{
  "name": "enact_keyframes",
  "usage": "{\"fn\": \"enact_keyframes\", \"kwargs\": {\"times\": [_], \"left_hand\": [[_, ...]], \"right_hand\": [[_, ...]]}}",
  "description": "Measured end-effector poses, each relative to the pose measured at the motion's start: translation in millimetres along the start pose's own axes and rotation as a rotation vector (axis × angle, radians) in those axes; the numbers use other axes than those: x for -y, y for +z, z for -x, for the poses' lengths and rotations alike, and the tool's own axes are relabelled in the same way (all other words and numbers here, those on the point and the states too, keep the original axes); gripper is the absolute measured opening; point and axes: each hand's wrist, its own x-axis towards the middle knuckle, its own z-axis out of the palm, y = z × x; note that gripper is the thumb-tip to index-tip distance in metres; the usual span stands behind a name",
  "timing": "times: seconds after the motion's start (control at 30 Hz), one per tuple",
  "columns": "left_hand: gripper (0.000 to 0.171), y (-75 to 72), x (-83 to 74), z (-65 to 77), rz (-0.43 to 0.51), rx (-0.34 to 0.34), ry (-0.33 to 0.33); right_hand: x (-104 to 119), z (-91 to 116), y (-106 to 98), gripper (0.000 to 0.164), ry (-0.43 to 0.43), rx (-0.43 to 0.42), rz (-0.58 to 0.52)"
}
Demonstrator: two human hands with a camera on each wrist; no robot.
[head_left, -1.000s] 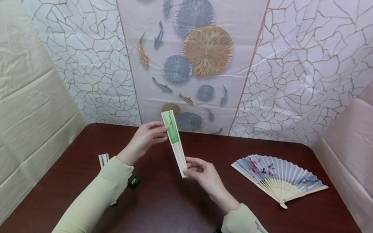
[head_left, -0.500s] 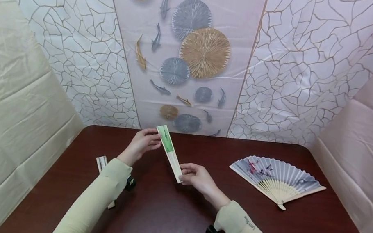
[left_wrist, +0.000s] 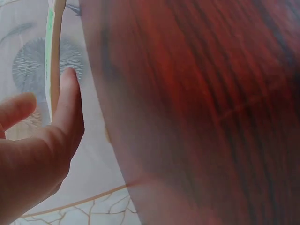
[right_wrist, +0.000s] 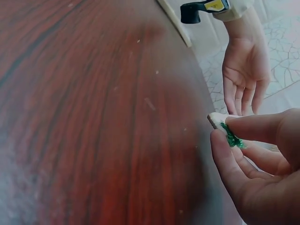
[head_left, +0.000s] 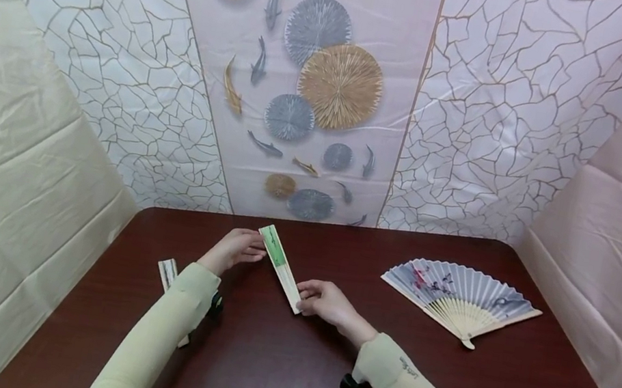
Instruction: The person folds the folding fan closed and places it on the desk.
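Note:
A folded fan with a green upper part and pale ribs slants above or on the table in the head view; contact with the table is hard to tell. My right hand pinches its near end between thumb and fingers; the right wrist view shows that fan end with green on it. Beside the far end is my left hand, fingers loosely extended. In the left wrist view the thumb stands apart from the fan, and a finger lies close against its edge; touch is unclear.
An unfolded grey-blue fan with flower print lies at the right of the dark red table. A second narrow pale strip, apparently a folded fan, lies partly hidden under the left forearm. Patterned cloth hangs behind the table.
The green folded fan has come down toward the table with both hands. The left fingers, earlier at its far end, now look looser. The other fans have stayed put.

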Motion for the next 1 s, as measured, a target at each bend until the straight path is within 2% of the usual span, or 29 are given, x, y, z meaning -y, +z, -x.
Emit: {"fn": "enact_keyframes", "kwargs": {"times": [0.1, 0.27, 0.6, 0.83, 1.0], "left_hand": [[0.047, -2.0, 2.8, -1.7, -0.038, 0.018, -0.022], [0.05, -5.1, 7.1, -3.9, -0.065, 0.009, -0.064], [0.046, -9.9, 13.3, -9.0, -0.113, 0.01, -0.111], [0.044, -8.3, 11.2, -6.8, -0.132, -0.001, -0.093], [0.044, -3.4, 8.9, -9.7, -0.096, -0.027, -0.066]], "right_hand": [[-1.6, -1.2, 0.8, 0.04, -0.005, 0.002, 0.021], [-2.0, -1.8, 3.1, 0.039, -0.004, -0.006, 0.065], [-2.0, -2.0, 6.3, 0.034, 0.013, -0.067, 0.181], [-3.6, -4.6, 3.9, 0.033, 0.006, -0.058, 0.172], [-5.4, -6.2, -0.1, 0.033, -0.005, -0.038, 0.184]]}}
